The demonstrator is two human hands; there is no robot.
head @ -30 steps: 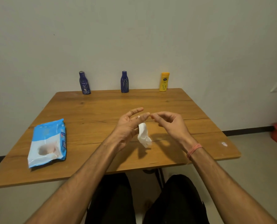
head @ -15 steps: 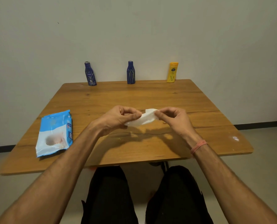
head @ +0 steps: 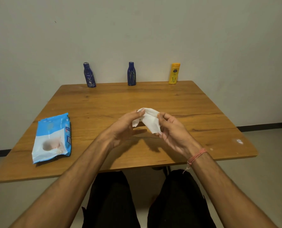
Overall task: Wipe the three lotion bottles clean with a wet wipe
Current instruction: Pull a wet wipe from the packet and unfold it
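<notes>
Three lotion bottles stand upright along the table's far edge by the wall: a dark blue bottle (head: 89, 75) on the left, a second dark blue bottle (head: 131, 74) in the middle, and a yellow bottle (head: 174, 73) on the right. Above the middle of the table I hold a white wet wipe (head: 149, 120) between both hands. My left hand (head: 126, 127) pinches its upper left corner. My right hand (head: 173, 130) pinches its right edge, and the wipe hangs partly unfolded between them. Both hands are well short of the bottles.
A blue and white pack of wet wipes (head: 52, 138) lies flat on the left side of the wooden table (head: 194, 112). A small white scrap (head: 239, 141) sits near the table's right front corner. My dark-clad legs are under the front edge.
The wipe hung bunched from my left hand; both hands then took it and have spread it wider. The camera view has shifted slightly.
</notes>
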